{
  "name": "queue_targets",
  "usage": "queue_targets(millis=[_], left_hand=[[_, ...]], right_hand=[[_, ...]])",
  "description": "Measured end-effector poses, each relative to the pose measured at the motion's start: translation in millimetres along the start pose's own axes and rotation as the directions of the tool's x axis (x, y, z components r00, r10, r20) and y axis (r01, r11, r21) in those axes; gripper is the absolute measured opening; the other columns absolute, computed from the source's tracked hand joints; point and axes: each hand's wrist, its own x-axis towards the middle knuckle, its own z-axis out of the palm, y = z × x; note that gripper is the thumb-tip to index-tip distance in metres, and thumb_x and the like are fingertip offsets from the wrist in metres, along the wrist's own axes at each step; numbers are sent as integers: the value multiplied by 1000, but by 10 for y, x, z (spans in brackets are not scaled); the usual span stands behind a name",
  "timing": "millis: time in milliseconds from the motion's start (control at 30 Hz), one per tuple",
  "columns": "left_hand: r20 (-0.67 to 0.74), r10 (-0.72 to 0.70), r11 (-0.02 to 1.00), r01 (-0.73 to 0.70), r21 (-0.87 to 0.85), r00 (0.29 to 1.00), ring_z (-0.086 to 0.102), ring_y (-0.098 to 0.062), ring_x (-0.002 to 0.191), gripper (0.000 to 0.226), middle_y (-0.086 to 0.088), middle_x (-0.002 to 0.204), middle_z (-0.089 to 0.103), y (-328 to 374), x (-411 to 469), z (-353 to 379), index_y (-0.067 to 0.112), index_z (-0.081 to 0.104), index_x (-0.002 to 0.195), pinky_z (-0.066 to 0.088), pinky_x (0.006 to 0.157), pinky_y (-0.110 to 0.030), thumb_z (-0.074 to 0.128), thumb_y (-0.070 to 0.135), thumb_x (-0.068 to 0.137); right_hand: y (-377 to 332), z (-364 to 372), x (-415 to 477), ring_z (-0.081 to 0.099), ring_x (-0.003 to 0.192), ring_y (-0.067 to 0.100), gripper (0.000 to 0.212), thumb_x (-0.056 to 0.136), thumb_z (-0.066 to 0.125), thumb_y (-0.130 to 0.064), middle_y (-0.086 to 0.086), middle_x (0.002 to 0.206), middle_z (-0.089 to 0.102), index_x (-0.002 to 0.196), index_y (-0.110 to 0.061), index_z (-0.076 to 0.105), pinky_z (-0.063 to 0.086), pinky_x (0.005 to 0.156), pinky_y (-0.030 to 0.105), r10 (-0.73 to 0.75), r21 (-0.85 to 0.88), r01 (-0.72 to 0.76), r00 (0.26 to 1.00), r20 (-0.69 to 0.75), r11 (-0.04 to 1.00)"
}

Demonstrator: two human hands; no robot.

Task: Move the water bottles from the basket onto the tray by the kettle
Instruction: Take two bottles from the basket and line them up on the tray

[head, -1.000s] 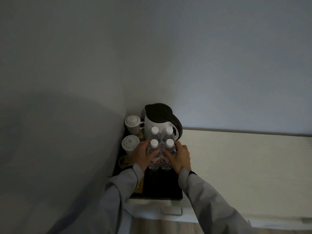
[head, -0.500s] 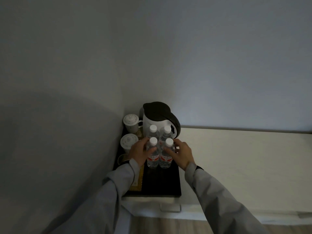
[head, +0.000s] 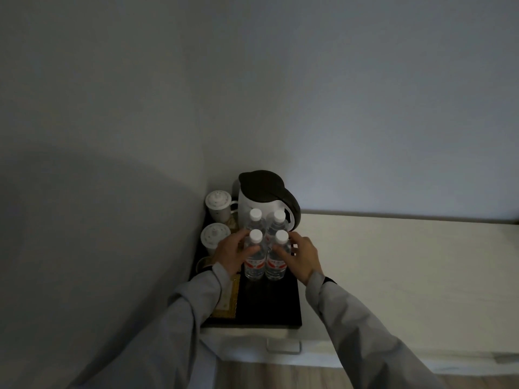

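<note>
Where two grey walls (head: pixel 309 94) meet in a corner, a pale counter (head: pixel 393 276) runs off to the right, with a small handle (head: pixel 283 346) on its front edge and wood floor (head: pixel 280 377) below. On the counter's left end, pushed into the corner, lies a black tray (head: pixel 266 304). It holds everything else in view. At its back stands a white kettle (head: pixel 265 204) with a dark lid and handle. Left of the kettle, along the wall, sit two white lidded cups (head: pixel 217 206), one behind the other, and nearer the camera lies a flat yellowish packet (head: pixel 226 300), partly covered by the left sleeve (head: pixel 182 318); its print is too dim to read.

Four water bottles (head: pixel 254 256) stand upright on the tray just in front of the kettle, two by two and touching, each with a white cap. The front pair shows red-and-white labels, but the writing cannot be read. No basket is in view.

Both hands flank the front pair. The left hand (head: pixel 233 255) curls around the front left bottle, thumb across its front and fingers toward its far side, resting on it. The right hand (head: pixel 302 258) has its thumb against the front right bottle, its fingers spread loosely above and beside the cap; whether it truly grips I cannot tell. Grey sleeves cover both arms, and a dark band shows at the right wrist.
</note>
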Motion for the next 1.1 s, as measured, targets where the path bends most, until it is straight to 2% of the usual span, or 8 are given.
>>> queue_targets(millis=[167,300,433,567,833,1100], left_hand=[[-19,8,1000,-7,11,1000,62,-12,96,31,11,98,64,5,-14,22,28,63,110,47,81,-26,75,32,82],[-16,6,1000,-6,23,1000,61,-12,98,36,4,106,68,31,-22,48,28,61,112,46,80,-27,76,36,80],[-34,-6,1000,6,10,999,60,-9,97,38,8,105,66,49,-33,52,29,61,111,46,80,-25,77,34,78],[-62,-28,1000,28,-3,998,61,-15,102,40,0,111,68,48,-41,76,25,61,115,48,84,-30,77,31,78],[-72,-71,997,71,0,995,62,-22,108,43,-5,116,68,84,-49,106,20,61,118,52,92,-42,76,31,80],[-79,-73,997,75,29,994,61,-20,108,44,-5,118,67,117,-65,105,21,60,119,47,87,-31,76,32,80]], right_hand=[[-19,-3,-12,59,107,31,45,83,72,-45,12,109,60,121,-26,60,54,91,49,22,-5,-22,1000,8,1000],[-28,-5,-18,60,106,32,46,83,72,-44,13,109,60,123,-26,59,54,91,48,27,-14,-27,1000,6,1000],[-44,15,-18,59,105,33,46,83,73,-44,14,108,59,122,-24,60,53,91,48,37,-18,-37,999,2,999],[-57,14,-10,60,104,33,47,83,72,-44,16,108,61,122,-20,61,54,89,48,30,-25,-30,1000,1,999],[-71,39,-53,58,105,32,47,85,70,-44,14,112,57,126,-23,58,53,92,43,65,-5,-65,997,-33,998],[-67,42,-85,59,105,33,46,85,70,-44,14,114,56,124,-24,58,53,92,45,70,4,-70,996,-51,998]])
